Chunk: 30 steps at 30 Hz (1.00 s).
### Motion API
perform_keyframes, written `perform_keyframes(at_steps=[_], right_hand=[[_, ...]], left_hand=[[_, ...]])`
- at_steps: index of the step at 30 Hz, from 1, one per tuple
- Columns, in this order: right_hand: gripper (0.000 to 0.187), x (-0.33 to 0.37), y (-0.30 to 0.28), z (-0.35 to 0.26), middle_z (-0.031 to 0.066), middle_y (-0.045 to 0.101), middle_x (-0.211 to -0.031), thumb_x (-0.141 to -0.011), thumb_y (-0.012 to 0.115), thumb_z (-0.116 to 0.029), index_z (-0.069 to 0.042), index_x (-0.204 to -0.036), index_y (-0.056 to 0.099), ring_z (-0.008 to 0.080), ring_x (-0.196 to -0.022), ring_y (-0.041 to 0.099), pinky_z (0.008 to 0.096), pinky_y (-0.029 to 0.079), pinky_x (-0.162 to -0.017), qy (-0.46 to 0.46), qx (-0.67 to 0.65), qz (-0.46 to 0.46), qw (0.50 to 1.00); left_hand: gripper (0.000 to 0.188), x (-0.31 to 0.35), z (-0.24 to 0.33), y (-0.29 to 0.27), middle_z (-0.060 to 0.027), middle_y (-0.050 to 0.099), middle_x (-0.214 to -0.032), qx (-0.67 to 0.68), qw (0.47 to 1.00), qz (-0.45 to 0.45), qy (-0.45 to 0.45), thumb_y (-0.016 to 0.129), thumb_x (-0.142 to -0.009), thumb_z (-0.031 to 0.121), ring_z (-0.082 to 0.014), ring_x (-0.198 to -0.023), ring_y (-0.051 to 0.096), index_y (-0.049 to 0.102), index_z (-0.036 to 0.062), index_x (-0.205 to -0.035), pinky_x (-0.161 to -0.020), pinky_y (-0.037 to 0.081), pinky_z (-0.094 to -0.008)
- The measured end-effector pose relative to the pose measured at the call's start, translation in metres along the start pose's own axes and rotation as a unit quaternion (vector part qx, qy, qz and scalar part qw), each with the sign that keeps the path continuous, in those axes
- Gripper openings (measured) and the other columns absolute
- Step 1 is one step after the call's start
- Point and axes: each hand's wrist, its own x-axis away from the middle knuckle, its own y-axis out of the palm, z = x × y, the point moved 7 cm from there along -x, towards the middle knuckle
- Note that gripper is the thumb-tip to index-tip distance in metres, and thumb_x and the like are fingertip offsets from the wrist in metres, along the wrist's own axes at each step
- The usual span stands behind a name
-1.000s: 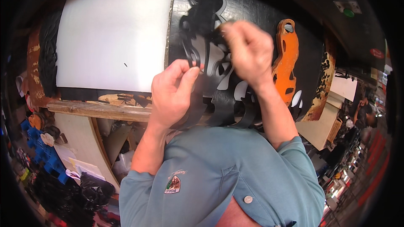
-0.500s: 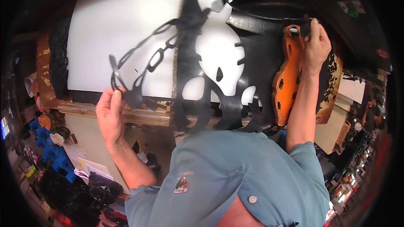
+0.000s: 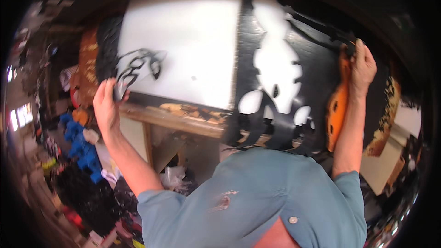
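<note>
My left hand (image 3: 107, 103) pinches a thin black scrap strip (image 3: 132, 71) with cut-out holes, which dangles, blurred, over the left part of the white board (image 3: 188, 32). At the right, my right hand (image 3: 363, 71) is closed on the end of a black strip (image 3: 317, 28) that stretches up and left across the black sheet (image 3: 317, 71). Large cut-outs in that sheet let white show through. Just beside my right wrist lies an orange cutting die (image 3: 339, 105) with dark holes, partly hidden by my forearm.
A worn wooden edge (image 3: 179, 121) runs along the near side of the board. Black scraps (image 3: 108, 46) are piled at the board's left end. Blue blocks (image 3: 85, 149) and black bags (image 3: 87, 193) stand on the lower left. Rusty metal (image 3: 383, 124) borders the right.
My left hand has swung left, and its black scrap has come away from the sheet's side. My right hand still grips its strip. The whole view has shifted.
</note>
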Motion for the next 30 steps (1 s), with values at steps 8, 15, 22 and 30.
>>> perform_keyframes(at_steps=[8,15,22,30], right_hand=[[0.025,-0.006,-0.018,0.005,-0.0100,0.052,-0.075,-0.112,0.068,-0.027,-0.009,-0.098,0.078,-0.0001,-0.065,0.042,0.0188,0.031,-0.059,-0.009,0.143,0.035,0.989],[0.028,-0.004,-0.021,0.008,-0.0106,0.050,-0.075,-0.113,0.066,-0.030,-0.007,-0.103,0.079,-0.0008,-0.064,0.040,0.0189,0.030,-0.059,-0.024,0.141,0.024,0.989],[0.028,-0.004,-0.023,0.010,-0.0109,0.049,-0.075,-0.113,0.067,-0.029,-0.007,-0.103,0.080,-0.0009,-0.065,0.040,0.0188,0.029,-0.059,0.006,0.154,0.049,0.987],[0.020,0.028,0.012,-0.020,-0.0082,0.056,-0.070,-0.110,0.070,-0.022,-0.009,-0.097,0.078,0.0007,-0.059,0.050,0.0179,0.037,-0.053,0.024,0.147,0.068,0.986]], left_hand=[[0.033,-0.066,0.160,0.023,-0.0119,0.078,-0.101,-0.082,0.991,0.001,0.110,0.064,-0.112,0.029,-0.0195,-0.088,0.077,0.073,-0.0017,-0.124,-0.076,0.062,-0.0274],[0.026,-0.091,0.127,-0.058,-0.0100,0.075,-0.104,-0.017,0.987,0.083,0.138,0.065,-0.111,0.023,-0.0206,-0.090,0.076,0.072,-0.0016,-0.118,-0.074,0.062,-0.0295],[0.028,-0.092,-0.075,-0.134,-0.0100,0.076,-0.095,-0.083,0.959,0.262,-0.072,0.065,-0.110,0.020,-0.0197,-0.073,0.072,0.075,-0.0044,-0.103,-0.063,0.067,-0.0350],[0.041,-0.064,-0.013,-0.111,-0.0187,0.080,-0.119,-0.394,0.839,0.355,0.122,0.077,-0.100,0.033,-0.0273,-0.111,0.076,0.078,-0.0008,-0.123,-0.102,0.057,-0.0385]])
